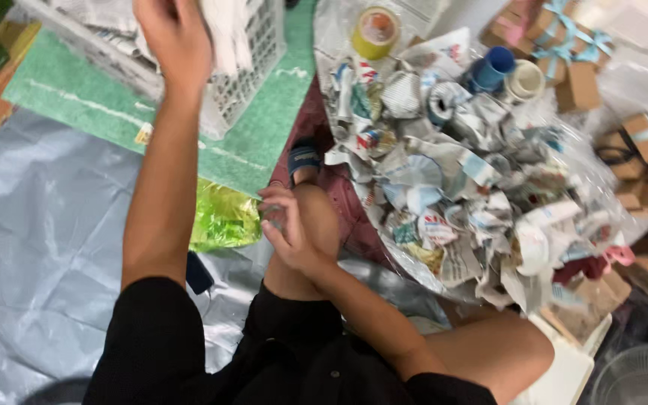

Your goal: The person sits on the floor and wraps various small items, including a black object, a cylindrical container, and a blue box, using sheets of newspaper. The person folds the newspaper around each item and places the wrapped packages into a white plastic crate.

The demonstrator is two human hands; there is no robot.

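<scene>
My left hand [174, 41] is stretched far forward at the rim of a white lattice basket [253, 64] and rests against the white paper sheets [226, 34] standing in it. Its fingers are cut off by the frame's top edge. My right hand [288, 229] sits against my raised knee [318, 217], fingers curled around a small clear object [273, 217] that is too blurred to name. I sit on the floor in black clothes.
A heap of crumpled newspaper bundles [451, 172] lies on clear plastic at right, with a yellow tape roll [376, 31] and a blue cup [493, 67]. Brown ribboned boxes [643, 135] stand far right. A green mat [76, 90], grey tarp [39, 225], shiny green bag [223, 217] and fan grille [643, 375] surround me.
</scene>
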